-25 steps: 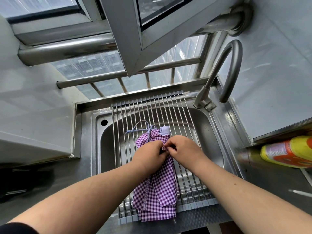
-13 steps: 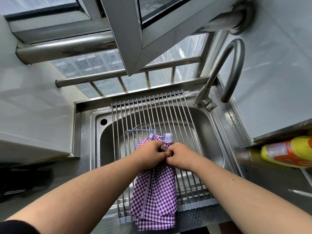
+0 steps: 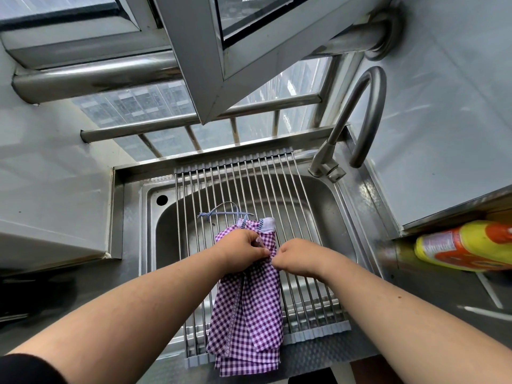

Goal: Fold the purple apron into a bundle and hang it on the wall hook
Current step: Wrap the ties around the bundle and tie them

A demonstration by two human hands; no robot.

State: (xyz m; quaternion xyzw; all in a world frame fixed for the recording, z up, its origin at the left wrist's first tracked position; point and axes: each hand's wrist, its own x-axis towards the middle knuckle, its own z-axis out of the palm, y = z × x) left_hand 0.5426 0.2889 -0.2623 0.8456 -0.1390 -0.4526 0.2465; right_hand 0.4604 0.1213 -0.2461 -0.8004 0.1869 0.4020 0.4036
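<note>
So the purple checked apron (image 3: 246, 306) was lying folded lengthwise into a long narrow strip on the roll-up drying rack (image 3: 304, 245) that sat across the steel sink (image 3: 166, 225). Its near end drooped over the front edge of the rack, and its far end had a pale band and a thin blue string (image 3: 221, 213) looped out onto the bars.

Both hands were bunched up around the middle of the strip. The left hand (image 3: 242, 249) had its fingers curled down over the cloth, gripping the gathered part from the left. The right hand (image 3: 297, 257) was right next to it, fingers curled in and pinching the cloth at the right edge of that same gathered spot. The two hands were almost touching, knuckles facing each other. Couldn't make out the fingertips themselves since they were tucked under.

Around it: a curved metal tap (image 3: 360, 120) stood at the back right corner of the sink, and a yellow and orange bottle (image 3: 465, 246) lay on its side on the steel tabletop (image 3: 432, 295) at the right. Behind the sink there was a window with metal bars (image 3: 194, 120), and an open window frame (image 3: 199, 65) jutted in overhead.
</note>
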